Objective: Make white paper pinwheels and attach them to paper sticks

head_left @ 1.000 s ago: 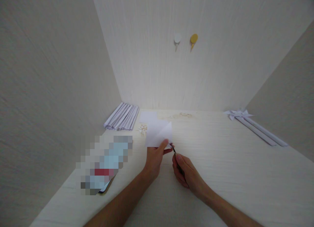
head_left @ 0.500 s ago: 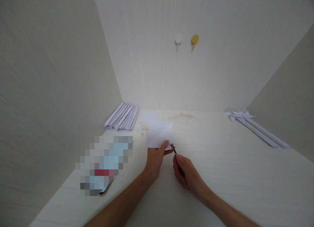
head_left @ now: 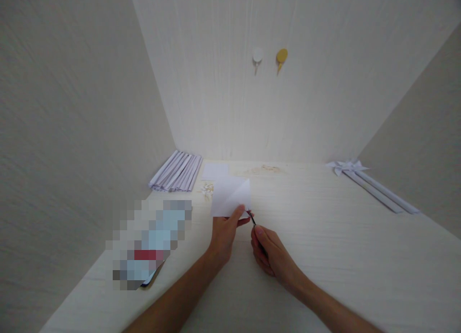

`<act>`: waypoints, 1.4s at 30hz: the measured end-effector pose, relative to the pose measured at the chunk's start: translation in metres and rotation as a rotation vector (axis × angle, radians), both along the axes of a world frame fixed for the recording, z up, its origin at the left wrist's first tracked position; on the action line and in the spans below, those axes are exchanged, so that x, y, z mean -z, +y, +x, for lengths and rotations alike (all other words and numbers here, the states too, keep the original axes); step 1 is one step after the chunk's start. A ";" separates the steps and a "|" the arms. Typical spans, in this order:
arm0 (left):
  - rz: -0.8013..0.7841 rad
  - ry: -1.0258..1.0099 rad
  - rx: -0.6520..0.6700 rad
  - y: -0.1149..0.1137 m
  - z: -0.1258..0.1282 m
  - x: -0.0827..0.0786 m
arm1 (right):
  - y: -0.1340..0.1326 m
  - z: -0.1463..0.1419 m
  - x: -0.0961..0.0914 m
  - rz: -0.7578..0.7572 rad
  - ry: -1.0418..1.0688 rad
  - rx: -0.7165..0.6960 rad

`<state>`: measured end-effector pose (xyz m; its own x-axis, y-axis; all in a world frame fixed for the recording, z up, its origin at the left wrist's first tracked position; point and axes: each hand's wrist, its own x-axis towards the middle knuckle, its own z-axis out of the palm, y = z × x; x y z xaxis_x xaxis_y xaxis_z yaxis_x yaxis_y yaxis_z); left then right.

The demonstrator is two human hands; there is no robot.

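Note:
My left hand [head_left: 223, 232] pinches a white square sheet of paper [head_left: 230, 196] by its near right corner, thumb on top and fingers beneath. A diagonal crease runs across the sheet. My right hand [head_left: 268, 250] is closed around slim dark scissors [head_left: 253, 219], their handles mostly hidden in the palm. The narrow blades point up and left and meet the corner of the sheet beside my left thumb. Just behind the held sheet lies another white sheet [head_left: 215, 171], with a small pile of paper scraps [head_left: 207, 190] nearby.
Several rolled paper tubes [head_left: 176, 172] lie side by side at the back left. A partly pixelated phone-like object [head_left: 153, 275] rests left of my arms. At the right, a folded paper flower [head_left: 347, 167] adjoins paper strips [head_left: 382, 194]. White [head_left: 257, 54] and yellow hooks [head_left: 282, 55] are on the back wall.
The whole view has shifted slightly, so everything appears a little further left. Both hands keep their hold, and the scissors stay at the sheet's corner.

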<state>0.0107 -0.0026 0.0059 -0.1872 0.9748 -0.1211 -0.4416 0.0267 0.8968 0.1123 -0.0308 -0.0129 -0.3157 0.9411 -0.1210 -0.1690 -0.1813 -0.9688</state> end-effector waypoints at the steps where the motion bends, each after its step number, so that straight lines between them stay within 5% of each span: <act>1: 0.003 0.001 -0.011 0.000 0.000 -0.001 | 0.000 0.000 0.001 0.020 0.001 -0.003; 8: -0.087 -0.002 -0.088 0.001 -0.001 0.001 | 0.004 0.003 0.000 -0.005 0.157 0.108; 16: -0.132 0.085 0.082 -0.006 0.011 0.013 | 0.009 0.005 0.003 -0.004 0.075 0.283; 23: -0.090 0.001 0.068 0.004 0.000 0.007 | 0.017 0.012 0.003 -0.035 0.154 0.401; 32: -0.079 0.304 0.209 -0.002 0.004 0.011 | 0.025 0.015 -0.001 -0.004 0.284 0.597; 36: -0.106 0.329 0.126 -0.005 0.006 0.012 | 0.025 0.014 0.003 0.005 0.214 0.546; 42: -0.069 0.194 0.005 -0.001 0.005 0.011 | 0.018 0.011 0.007 0.135 -0.142 0.290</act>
<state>0.0160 -0.0032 -0.0051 -0.2088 0.9665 -0.1492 -0.2600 0.0922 0.9612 0.1233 -0.0127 -0.0195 -0.0218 0.9997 -0.0125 -0.0569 -0.0137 -0.9983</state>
